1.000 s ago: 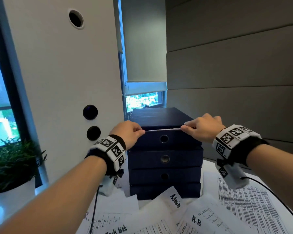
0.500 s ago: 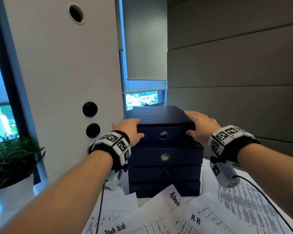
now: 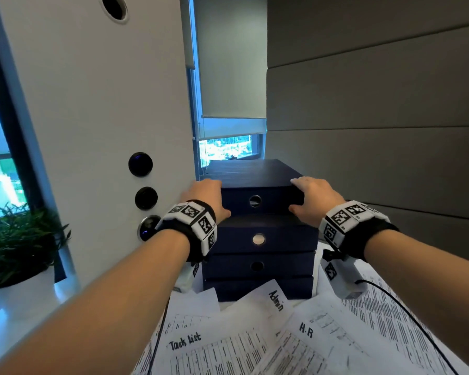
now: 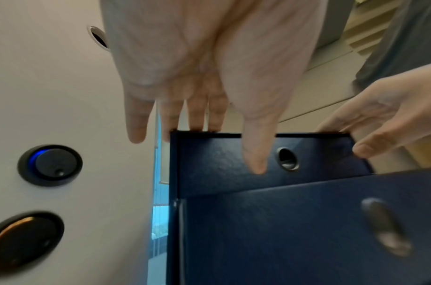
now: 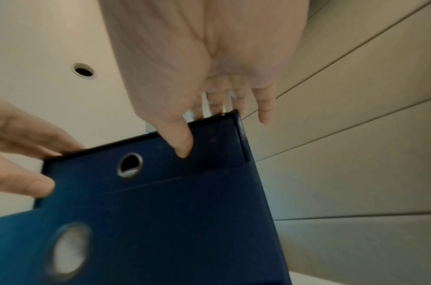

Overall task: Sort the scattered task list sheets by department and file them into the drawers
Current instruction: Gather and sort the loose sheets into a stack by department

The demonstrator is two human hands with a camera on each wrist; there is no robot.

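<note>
Pressing against the top drawer [image 3: 255, 197] of the dark blue drawer stack [image 3: 259, 239], both hands lay flat with fingers extended: the left hand [image 3: 205, 197] had its fingers over the drawer's left top corner and its thumb on the front face, and the right hand [image 3: 313, 200] mirrored it at the right corner, neither hand curled round or grasping anything. That drawer's front sat slightly behind the front of the second drawer [image 3: 259, 238] below it, so it looked pushed home, and a pale edge showed through its round pull hole [image 4: 287, 159], probably a filed sheet. The unsorted task list sheets [image 3: 255, 342] lay overlapping on the bench [image 3: 16, 315] just in front of the stack, one marked "Admin" [image 3: 276, 300] touching the stack's foot and one marked "H.R" [image 3: 306, 330] nearer the person. The main risk, as I judged it, was the stack itself: a further shove from both palms could slide it back along the bench or skew the top drawer, since nothing visibly anchored it. Paper inside might also crumple against the back if it had gone in crooked. The cable [image 3: 406, 312] from the right wrist trailed over the sheets to the right of the stack and could drag them out of order when the arm withdrew.
</note>
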